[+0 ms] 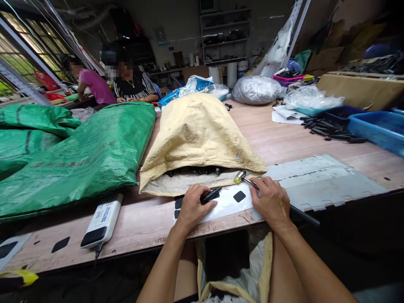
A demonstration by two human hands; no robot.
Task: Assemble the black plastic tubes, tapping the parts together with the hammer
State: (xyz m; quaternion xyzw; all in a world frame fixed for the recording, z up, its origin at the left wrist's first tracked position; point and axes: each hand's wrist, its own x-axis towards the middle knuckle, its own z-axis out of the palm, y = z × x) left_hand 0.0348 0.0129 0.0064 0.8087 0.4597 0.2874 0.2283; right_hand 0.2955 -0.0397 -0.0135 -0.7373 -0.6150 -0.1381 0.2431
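My left hand (195,207) is closed round a short black tube-like piece (213,193), its tip pointing right. My right hand (270,201) grips a small hammer (304,215) by its shaft; the yellowish-and-metal hammer head (240,176) points up and left, and the black handle sticks out behind the hand. Between the hands lies a white sheet with a black rounded square patch (239,196) on it. Just beyond, the mouth of a yellow woven sack (202,130) gapes toward me, with dark parts inside whose kind I cannot make out.
A green woven sack (94,155) and a white power bank (102,221) with a cable lie left. Rightward are a grey plastic sheet (325,181), black parts (331,129) and a blue tray (378,130). An open sack (267,261) is at my lap. Two people sit across the table.
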